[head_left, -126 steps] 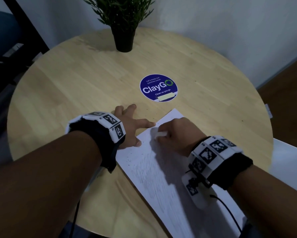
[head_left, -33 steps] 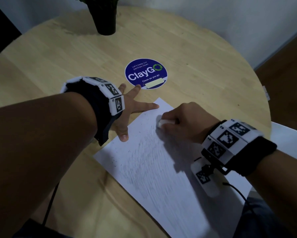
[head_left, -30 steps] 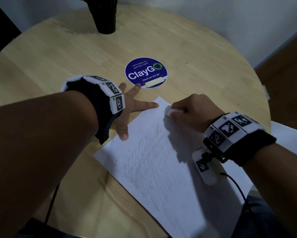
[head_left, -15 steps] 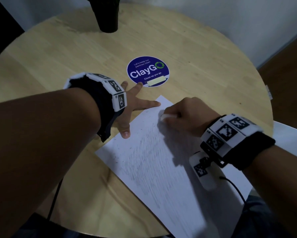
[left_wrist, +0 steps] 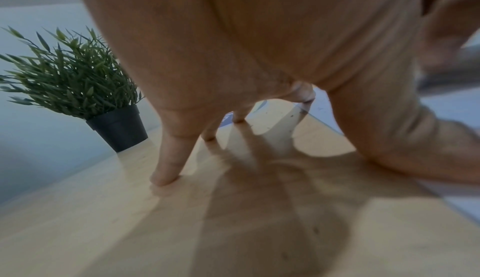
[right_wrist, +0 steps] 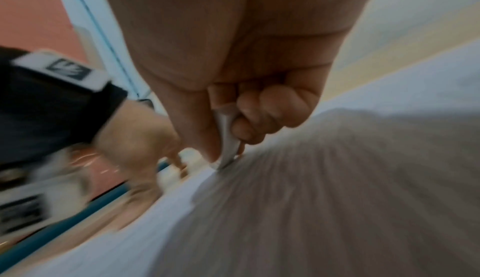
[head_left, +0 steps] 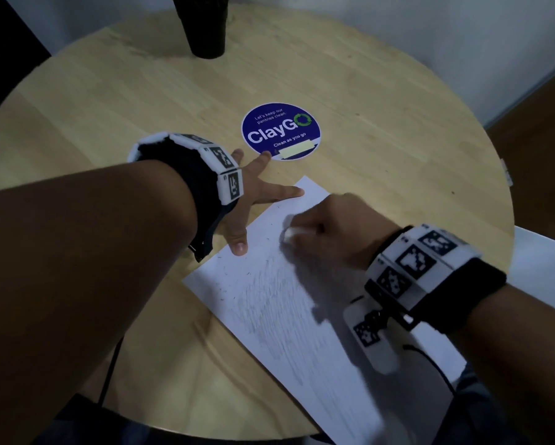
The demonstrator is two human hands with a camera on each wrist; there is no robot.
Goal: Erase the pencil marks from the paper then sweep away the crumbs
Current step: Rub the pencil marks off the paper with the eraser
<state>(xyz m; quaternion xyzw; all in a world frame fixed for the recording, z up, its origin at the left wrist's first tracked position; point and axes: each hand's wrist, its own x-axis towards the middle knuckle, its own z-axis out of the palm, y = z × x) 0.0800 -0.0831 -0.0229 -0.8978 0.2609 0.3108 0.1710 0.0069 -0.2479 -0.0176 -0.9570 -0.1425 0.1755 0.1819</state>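
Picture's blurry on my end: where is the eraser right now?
In the head view the eraser is pinched in the right hand, pressed on the far part of the paper, just right of the left hand's thumb.

Paper (head_left: 301, 316): white sheet, flat on the round table, lying at an angle, near corner past the table edge. Grey pencil shading across its middle; far end by the eraser paler. Dark crumbs (head_left: 237, 284) scattered on the left part. Eraser (head_left: 293, 232): small, white, tip down on the paper's far end, blurred.
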